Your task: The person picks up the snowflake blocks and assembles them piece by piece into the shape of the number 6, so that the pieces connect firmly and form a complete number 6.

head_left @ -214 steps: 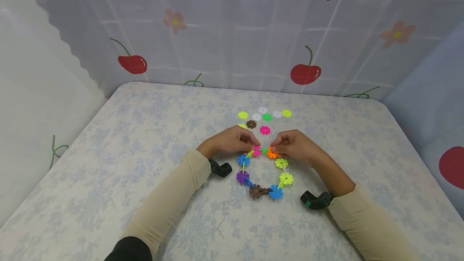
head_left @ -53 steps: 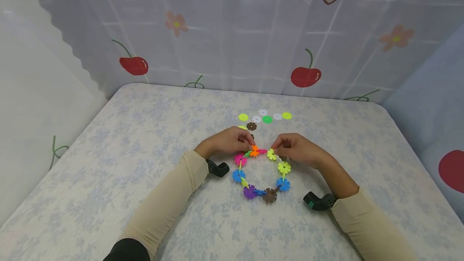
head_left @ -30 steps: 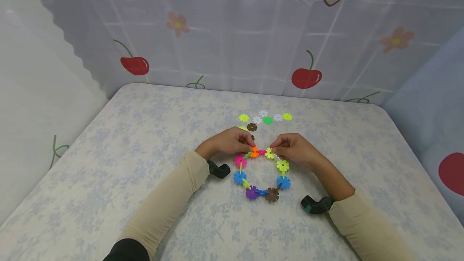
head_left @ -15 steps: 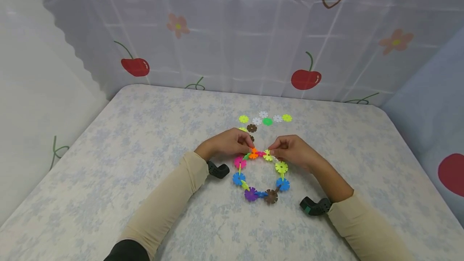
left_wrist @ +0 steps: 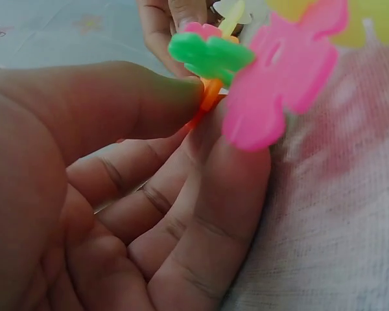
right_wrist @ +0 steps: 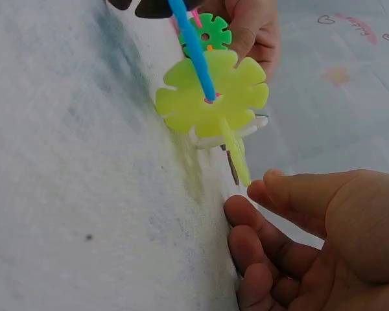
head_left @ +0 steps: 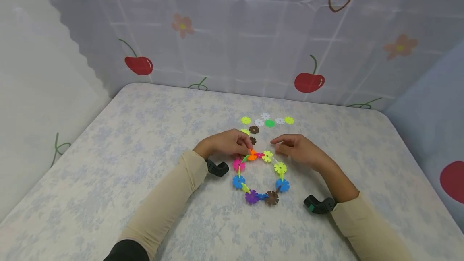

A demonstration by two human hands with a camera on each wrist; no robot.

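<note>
Beige sleeve (head_left: 163, 200) at lower left leads to the left hand (head_left: 225, 142), mid-frame, whose thumb and finger pinch an orange disc (head_left: 251, 155). That disc belongs to a ring of linked discs (head_left: 251, 197) lying on the tablecloth (head_left: 108, 164) just below centre, with loose discs (head_left: 270, 123) above it. Right of centre, the right hand (head_left: 301, 149) hangs loose, fingers parted, near a yellow-green disc (head_left: 267, 156).

- Table (head_left: 156, 120): pale top, mottled blue-grey pattern, rounded far corners.
- Back sheet (head_left: 232, 47): greyish white, creased; red cherries (head_left: 309, 82), orange flowers (head_left: 400, 46), brown heart outlines (head_left: 340, 0).
- Left panel (head_left: 29, 71): white, green looped line (head_left: 56, 148).
- Right panel (head_left: 431, 100): pale bluish, red shape (head_left: 453, 181) cut off.
- Darker wavy-edged band (head_left: 69, 15) back left; shadow or cloth, can't tell.
</note>
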